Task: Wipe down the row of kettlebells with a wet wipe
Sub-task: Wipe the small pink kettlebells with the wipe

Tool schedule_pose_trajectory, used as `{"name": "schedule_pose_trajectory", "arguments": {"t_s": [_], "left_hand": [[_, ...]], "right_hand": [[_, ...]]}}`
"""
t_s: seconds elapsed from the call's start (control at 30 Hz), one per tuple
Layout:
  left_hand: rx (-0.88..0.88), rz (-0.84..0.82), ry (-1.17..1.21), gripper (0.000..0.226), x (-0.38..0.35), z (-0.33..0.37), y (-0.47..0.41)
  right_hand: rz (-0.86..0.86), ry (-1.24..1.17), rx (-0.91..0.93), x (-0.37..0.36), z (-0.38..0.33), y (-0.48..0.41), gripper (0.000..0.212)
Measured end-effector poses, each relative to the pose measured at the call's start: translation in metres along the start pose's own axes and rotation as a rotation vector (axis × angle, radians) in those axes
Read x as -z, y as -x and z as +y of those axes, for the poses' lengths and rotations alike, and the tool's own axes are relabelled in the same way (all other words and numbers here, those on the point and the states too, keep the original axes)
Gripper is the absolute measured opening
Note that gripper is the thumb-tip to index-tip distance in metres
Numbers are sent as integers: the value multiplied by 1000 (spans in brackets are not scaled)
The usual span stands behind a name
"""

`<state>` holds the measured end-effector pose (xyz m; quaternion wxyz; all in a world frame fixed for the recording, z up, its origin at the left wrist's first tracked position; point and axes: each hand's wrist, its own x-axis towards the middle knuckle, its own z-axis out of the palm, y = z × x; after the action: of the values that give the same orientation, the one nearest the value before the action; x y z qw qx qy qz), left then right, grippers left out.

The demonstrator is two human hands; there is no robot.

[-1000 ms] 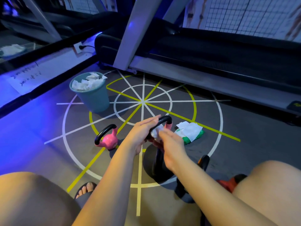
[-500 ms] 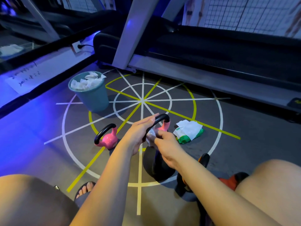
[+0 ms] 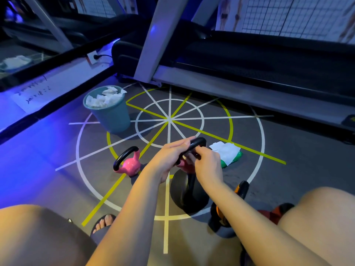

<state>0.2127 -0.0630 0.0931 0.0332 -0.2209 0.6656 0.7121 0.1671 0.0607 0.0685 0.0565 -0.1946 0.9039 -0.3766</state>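
My left hand holds the black handle of a pink kettlebell, fingers laid over the top of it. My right hand curls round the handle's right side; the wet wipe it pinches is almost hidden under the fingers. A second pink kettlebell stands on the floor to the left. A black kettlebell sits just below my hands. An orange-and-black kettlebell and a red kettlebell lie behind my right forearm.
A green wipes packet with white wipes on top lies right of my hands. A teal bin full of used wipes stands at the back left. A treadmill runs across the back. My knees and one sandalled foot fill the bottom.
My right hand has slid along the handle and closed over it, so the white wipe no longer shows. My left hand has kept its hold on the handle.
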Motion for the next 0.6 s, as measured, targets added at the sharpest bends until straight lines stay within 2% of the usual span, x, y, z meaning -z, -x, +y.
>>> {"name": "schedule_pose_trajectory", "arguments": {"t_s": [0.17, 0.27, 0.33, 0.4, 0.47, 0.53, 0.6], "left_hand": [[11, 21, -9, 29, -3, 3, 1], [16, 17, 6, 29, 0, 2, 0], [16, 8, 15, 29, 2, 0, 2], [17, -16, 64, 29, 4, -2, 4], [22, -21, 117, 31, 8, -6, 5], [27, -6, 153, 31, 10, -8, 5], [22, 6, 137, 29, 9, -8, 5]], "right_hand": [[-245, 262, 128, -9, -11, 10, 44], [-217, 173, 102, -6, -6, 15, 46], [-175, 61, 43, -6, -4, 14, 40], [-192, -144, -52, -6, -3, 8, 27], [-279, -472, -191, -7, -5, 5, 20], [-311, -805, -383, -8, -11, 3, 21], [-247, -1174, -625, -6, -18, 1, 23]]}}
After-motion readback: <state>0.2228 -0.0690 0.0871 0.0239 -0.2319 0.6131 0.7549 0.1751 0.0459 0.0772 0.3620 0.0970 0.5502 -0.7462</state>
